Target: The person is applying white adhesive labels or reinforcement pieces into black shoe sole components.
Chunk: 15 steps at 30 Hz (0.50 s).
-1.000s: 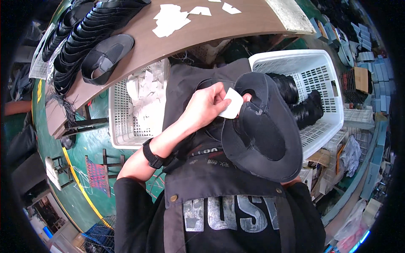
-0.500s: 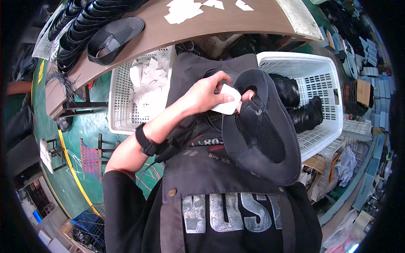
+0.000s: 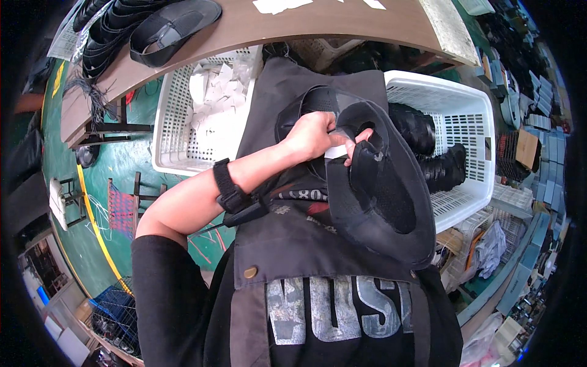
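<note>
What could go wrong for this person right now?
The small white piece, pinched in the left hand, might slip or crease against the black shoe upper. That upper could also shift: the right hand lies mostly hidden behind it, so its grip is hard to judge.

Black shoe upper (image 3: 382, 227), curved, held tilted; small white piece (image 3: 335, 151), partly hidden, at its left edge.

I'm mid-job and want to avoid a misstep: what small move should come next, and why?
Probably press the white piece against the nearby edge of the black shoe upper with the left hand: its grip holds the piece beside that edge, and the right fingers are close by.
</note>
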Available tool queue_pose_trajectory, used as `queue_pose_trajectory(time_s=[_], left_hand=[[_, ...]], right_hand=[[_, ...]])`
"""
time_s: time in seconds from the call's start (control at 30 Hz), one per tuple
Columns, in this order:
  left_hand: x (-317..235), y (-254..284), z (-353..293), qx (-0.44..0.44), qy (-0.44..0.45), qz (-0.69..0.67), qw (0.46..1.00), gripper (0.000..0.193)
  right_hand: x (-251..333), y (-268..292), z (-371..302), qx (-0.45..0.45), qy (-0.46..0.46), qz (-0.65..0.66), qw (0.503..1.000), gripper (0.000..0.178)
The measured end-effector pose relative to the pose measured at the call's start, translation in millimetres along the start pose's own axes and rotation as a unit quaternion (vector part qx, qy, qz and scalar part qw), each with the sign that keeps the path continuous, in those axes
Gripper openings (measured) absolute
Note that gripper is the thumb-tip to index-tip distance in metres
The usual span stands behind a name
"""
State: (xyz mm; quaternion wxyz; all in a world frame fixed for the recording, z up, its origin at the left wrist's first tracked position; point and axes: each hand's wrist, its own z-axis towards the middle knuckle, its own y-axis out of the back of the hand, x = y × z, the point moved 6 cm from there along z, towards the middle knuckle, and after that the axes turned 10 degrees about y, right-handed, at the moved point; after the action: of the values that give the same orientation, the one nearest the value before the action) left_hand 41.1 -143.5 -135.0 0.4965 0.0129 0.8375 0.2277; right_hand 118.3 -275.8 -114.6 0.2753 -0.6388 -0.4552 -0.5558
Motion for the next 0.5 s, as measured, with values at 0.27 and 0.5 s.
queue_pose_trajectory(time_s=[0.27,0.5], left_hand=[[-21,-3,5,-0.027,-0.035,0.036,0.998,0.029],[-21,-19,4,0.041,-0.008,0.091,0.995,0.039]], right_hand=[[-1,5,0,-0.005,-0.001,0.012,1.000,0.032],[0,3,-1,-0.016,-0.005,0.010,1.000,0.033]])
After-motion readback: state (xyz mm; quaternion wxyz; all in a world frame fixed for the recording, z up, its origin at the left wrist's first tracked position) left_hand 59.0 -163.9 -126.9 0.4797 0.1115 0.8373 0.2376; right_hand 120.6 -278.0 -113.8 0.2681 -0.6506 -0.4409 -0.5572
